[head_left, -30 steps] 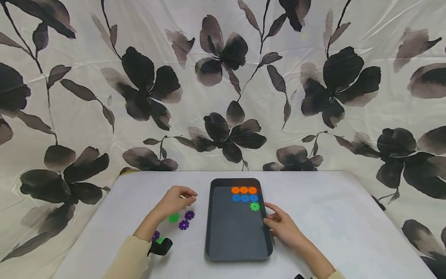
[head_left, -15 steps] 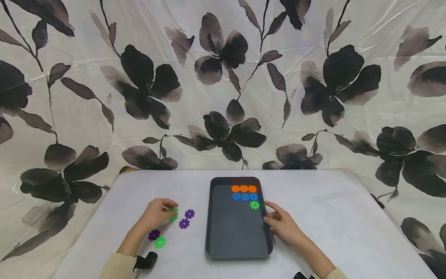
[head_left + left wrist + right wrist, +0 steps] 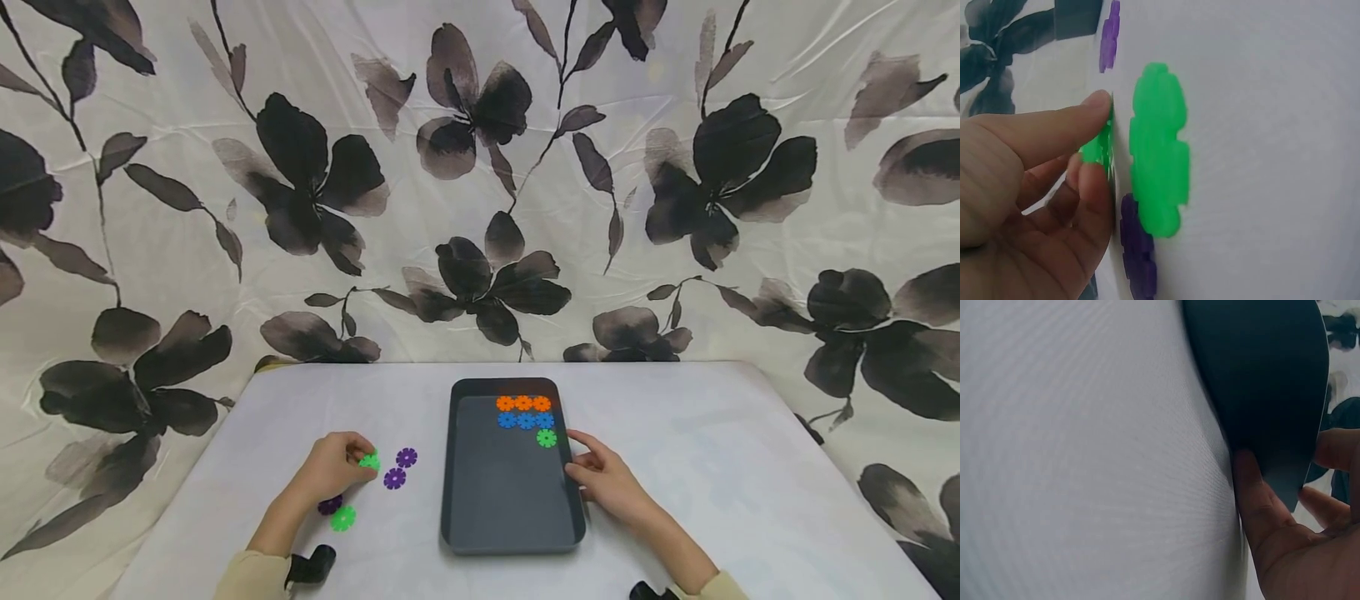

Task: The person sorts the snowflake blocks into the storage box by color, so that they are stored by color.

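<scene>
At the left of the head view, my left hand (image 3: 330, 465) pinches a green notched plastic disc (image 3: 370, 461) between thumb and fingers, close over the table. A second green disc (image 3: 1159, 150) lies nearer the wrist, overlapping a dark purple disc (image 3: 1138, 250). Two more purple discs, one far (image 3: 407, 457) and one nearer (image 3: 394, 478), lie to the right of this hand. My right hand (image 3: 609, 482) grips the right side of a dark grey tray (image 3: 510, 508), thumb and fingers at its rim and outer wall (image 3: 1266, 394).
Inside the tray, toward its far right corner, are a row of orange discs (image 3: 522, 403), a row of blue discs (image 3: 526, 421) and one green disc (image 3: 547, 438). A floral cloth (image 3: 480, 167) hangs behind the white table (image 3: 675, 417).
My left hand has come back leftward from beside the tray, down to the green disc, and now pinches it. The right hand has kept its hold on the tray.
</scene>
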A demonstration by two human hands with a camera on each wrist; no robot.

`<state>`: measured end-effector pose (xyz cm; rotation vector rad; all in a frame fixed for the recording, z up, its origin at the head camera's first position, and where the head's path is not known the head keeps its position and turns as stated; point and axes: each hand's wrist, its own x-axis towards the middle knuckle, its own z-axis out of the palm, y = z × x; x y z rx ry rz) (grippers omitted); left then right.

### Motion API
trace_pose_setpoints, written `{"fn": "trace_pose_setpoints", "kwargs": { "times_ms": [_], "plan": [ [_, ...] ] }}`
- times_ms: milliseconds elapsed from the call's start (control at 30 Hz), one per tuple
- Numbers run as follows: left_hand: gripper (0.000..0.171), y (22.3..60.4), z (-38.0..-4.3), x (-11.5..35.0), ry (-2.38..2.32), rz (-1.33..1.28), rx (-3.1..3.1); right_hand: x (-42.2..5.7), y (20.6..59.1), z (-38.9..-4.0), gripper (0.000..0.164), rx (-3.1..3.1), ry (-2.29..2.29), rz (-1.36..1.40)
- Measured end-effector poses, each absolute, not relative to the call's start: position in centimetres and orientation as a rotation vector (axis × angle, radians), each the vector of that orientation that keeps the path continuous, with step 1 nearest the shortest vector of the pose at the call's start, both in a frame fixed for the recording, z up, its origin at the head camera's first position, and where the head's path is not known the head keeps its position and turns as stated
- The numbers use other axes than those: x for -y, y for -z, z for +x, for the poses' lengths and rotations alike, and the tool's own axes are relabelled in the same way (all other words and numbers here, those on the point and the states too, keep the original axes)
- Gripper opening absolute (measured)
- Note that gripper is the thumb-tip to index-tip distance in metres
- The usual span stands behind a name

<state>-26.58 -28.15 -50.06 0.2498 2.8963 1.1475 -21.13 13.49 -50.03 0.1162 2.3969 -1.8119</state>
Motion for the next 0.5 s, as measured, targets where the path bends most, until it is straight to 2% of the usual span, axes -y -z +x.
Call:
{"fn": "trace_pose_setpoints", "kwargs": {
  "times_ms": [500],
  "plan": [
    [0.015, 49.21, -26.45, 27.75, -1.249, 0.239, -2.819, -13.71, 50.23, -21.29, 0.053, -2.403, 1.809, 0.068]
  ]
}}
